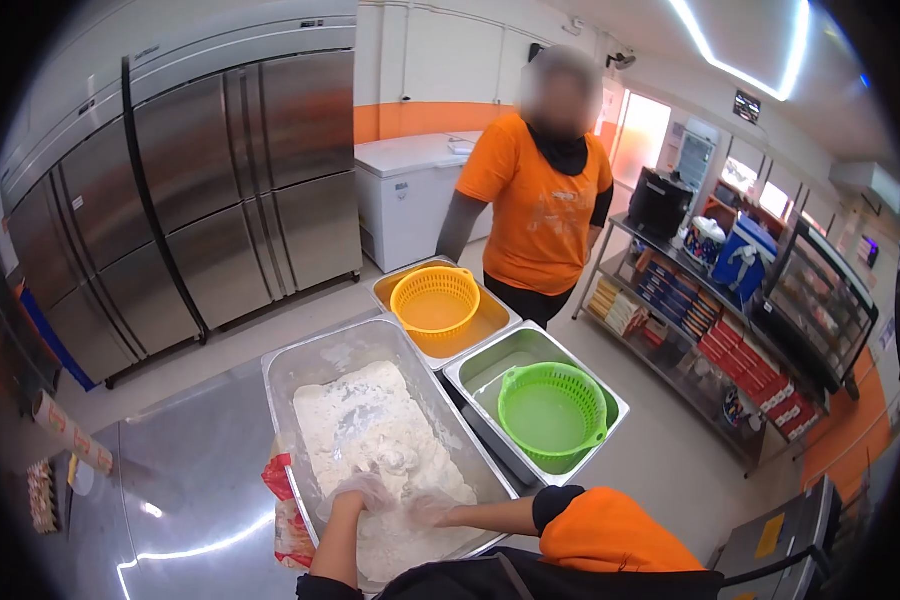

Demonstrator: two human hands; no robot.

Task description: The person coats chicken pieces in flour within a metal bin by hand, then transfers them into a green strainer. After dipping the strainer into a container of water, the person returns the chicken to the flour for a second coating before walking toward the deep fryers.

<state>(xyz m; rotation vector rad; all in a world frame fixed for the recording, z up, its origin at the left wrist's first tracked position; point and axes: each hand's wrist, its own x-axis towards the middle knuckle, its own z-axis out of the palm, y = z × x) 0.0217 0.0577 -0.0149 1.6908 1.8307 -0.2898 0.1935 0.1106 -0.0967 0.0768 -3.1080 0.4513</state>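
Observation:
My left hand [363, 491], in a clear plastic glove, reaches into the white flour [355, 400] inside a large rectangular metal tray [276, 375]. Close beside it, my right hand [431, 509], gloved the same way, is also down in the flour. Powder hides the fingers of both hands, so I cannot make out whether they grip anything. A lumpy, floury mound [395, 452] lies just beyond my hands, and bare metal shows through thin flour farther up the tray.
A yellow basket [435, 300] and a green basket [552, 408] sit in metal pans beyond and right of the tray. A red-and-white bag [292, 520] lies against its left side. Across the table stands a person in an orange shirt [540, 200]. Egg trays [43, 497] are far left.

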